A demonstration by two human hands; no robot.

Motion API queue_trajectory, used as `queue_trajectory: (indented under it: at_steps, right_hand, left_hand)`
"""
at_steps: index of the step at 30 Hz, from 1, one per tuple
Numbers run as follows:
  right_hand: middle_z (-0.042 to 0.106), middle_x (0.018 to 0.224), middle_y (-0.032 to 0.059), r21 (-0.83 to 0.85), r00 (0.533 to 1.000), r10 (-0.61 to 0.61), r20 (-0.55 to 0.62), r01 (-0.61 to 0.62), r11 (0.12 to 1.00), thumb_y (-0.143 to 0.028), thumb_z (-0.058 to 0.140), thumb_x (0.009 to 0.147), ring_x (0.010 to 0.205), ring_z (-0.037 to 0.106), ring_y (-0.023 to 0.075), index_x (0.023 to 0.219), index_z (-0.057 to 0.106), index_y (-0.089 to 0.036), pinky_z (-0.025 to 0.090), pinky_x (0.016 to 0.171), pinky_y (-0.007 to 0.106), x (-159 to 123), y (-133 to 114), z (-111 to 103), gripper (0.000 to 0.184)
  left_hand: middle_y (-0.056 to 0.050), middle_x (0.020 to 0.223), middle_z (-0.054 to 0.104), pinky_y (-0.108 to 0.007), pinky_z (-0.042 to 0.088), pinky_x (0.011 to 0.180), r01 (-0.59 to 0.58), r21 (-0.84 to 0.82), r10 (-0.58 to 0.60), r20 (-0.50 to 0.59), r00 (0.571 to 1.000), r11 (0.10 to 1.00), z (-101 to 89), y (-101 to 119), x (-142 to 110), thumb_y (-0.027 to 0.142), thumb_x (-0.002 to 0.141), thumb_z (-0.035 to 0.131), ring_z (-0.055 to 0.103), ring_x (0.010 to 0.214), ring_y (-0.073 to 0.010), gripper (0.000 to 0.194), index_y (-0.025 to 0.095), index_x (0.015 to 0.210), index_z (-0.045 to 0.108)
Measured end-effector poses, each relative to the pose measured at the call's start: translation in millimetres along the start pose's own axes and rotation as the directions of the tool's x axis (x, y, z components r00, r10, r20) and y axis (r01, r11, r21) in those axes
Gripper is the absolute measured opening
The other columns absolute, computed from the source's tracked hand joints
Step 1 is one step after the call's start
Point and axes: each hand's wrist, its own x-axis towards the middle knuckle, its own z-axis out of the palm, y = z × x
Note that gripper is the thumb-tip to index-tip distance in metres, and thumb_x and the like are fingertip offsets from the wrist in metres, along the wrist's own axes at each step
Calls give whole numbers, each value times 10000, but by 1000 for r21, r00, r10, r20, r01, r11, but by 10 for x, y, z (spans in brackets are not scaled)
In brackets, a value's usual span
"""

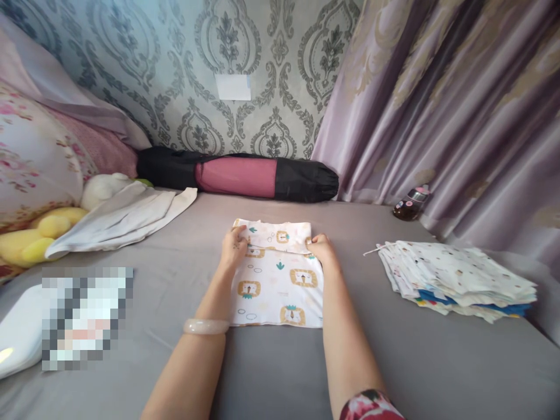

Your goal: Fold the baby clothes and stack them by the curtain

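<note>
A white cloth printed with yellow lion faces and green leaves (275, 291) lies in front of me on the grey sheet. Its far part is folded over toward me, making a doubled band across the top. My left hand (235, 244) grips the left end of that band, fingers closed on the fabric. At the right end, my right hand (322, 249) pinches the band's edge between thumb and fingers. The near part of the cloth is spread flat between my forearms.
A stack of folded printed cloths (455, 277) lies on the right, with a dark bottle (411, 203) behind it. A black and maroon rolled bag (236, 177) rests along the wall. Leftward are a pale cloth (126, 219), a yellow plush toy (41, 236) and a white object (21, 326).
</note>
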Motion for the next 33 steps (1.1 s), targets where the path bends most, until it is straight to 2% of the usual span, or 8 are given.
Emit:
queue_trajectory:
  at_steps: [5, 8, 11, 15, 18, 20, 24, 33]
  right_hand:
    - [644, 1185, 134, -131, 976, -147, -163, 126, 983, -206, 455, 888, 1117, 588, 236, 1147, 650, -158, 428, 902, 271, -101, -196, -40, 328]
    - [629, 1224, 118, -190, 939, -339, -66, 321, 928, -98, 353, 893, 1161, 556, 219, 1180, 640, -171, 382, 985, 275, -214, -457, 55, 413]
    - [530, 1388, 118, -220, 856, -517, 25, 509, 832, -141, 318, 940, 1327, 407, 231, 1263, 584, -155, 274, 1106, 354, -341, -710, 287, 418]
    - [326, 1542, 160, -201, 831, -551, 76, 554, 808, -328, 321, 992, 1440, 216, 288, 1420, 425, -78, 137, 1166, 479, -428, -884, 578, 507]
    - [294, 1557, 160, -183, 829, -549, 104, 559, 809, -385, 275, 1003, 1445, 209, 296, 1464, 376, -101, 127, 1163, 506, -423, -893, 647, 551]
    - [266, 1571, 148, -180, 823, -553, 133, 569, 803, -411, 236, 1007, 1453, 191, 299, 1486, 347, -119, 118, 1161, 525, -404, -863, 631, 572]
    - [229, 1589, 106, -184, 809, -559, 181, 586, 789, -421, 216, 1007, 1464, 164, 291, 1504, 328, -178, 94, 1164, 541, -345, -746, 546, 564]
    - [199, 1597, 93, -273, 878, -471, 85, 475, 836, -382, 217, 999, 1471, 148, 240, 1515, 279, -101, 92, 1190, 423, -121, -356, 390, 591]
  left_hand:
    - [-109, 1231, 610, -371, 436, 1011, -63, 78, 63, 7, 998, 995, 47, -41, 22, 138, 730, 463, 589, 1100, -254, 479, 163, 1167, 658]
    - [-131, 1234, 599, -361, 440, 1004, -97, 111, 97, 7, 995, 989, 52, -44, 25, 139, 761, 440, 596, 1089, -252, 468, 140, 1180, 647]
    - [-156, 1291, 565, -380, 423, 1024, -122, 185, 122, 12, 992, 975, 39, -24, 5, 138, 789, 428, 560, 1159, -263, 472, 128, 1224, 609]
    - [-163, 1477, 413, -472, 332, 1092, -192, 371, 192, 38, 981, 908, 58, 28, -56, 176, 841, 430, 387, 1347, -315, 477, 138, 1303, 542]
    - [-143, 1478, 435, -497, 227, 1148, -286, 414, 228, 185, 956, 864, 134, 47, -104, 199, 904, 367, 330, 1400, -291, 472, 154, 1356, 493]
    - [-139, 1471, 453, -518, 192, 1156, -287, 446, 189, 252, 949, 848, 191, 42, -128, 236, 936, 337, 330, 1405, -298, 463, 165, 1370, 483]
    - [-153, 1487, 431, -512, 209, 1146, -256, 549, 134, 252, 958, 796, 236, 19, -158, 330, 955, 351, 324, 1402, -334, 466, 157, 1359, 508]
    - [-153, 1523, 374, -556, 152, 1151, -195, 607, 71, 223, 972, 771, 204, 13, -169, 431, 961, 339, 284, 1417, -358, 539, 172, 1418, 462]
